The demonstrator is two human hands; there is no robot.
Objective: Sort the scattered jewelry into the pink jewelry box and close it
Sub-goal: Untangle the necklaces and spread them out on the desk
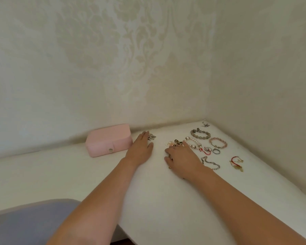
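Box [109,140] is sitting shut by the wall, left of both hands. It's a pink rounded rectangle, matte, with a round metal snap in front. Left hand [140,149] is lying flat on the white table [148,191], fingers straight, holding nothing, tips just beside a silver leaf brooch [151,137]. Right hand [181,157] is resting palm down, fingers loosely spread, gripping nothing, index tip beside the pearl bracelet [193,143]. Lying further right: grey bead bracelet [200,134], pink bead bracelet [218,142], metal chain [210,162], red cord [237,163].
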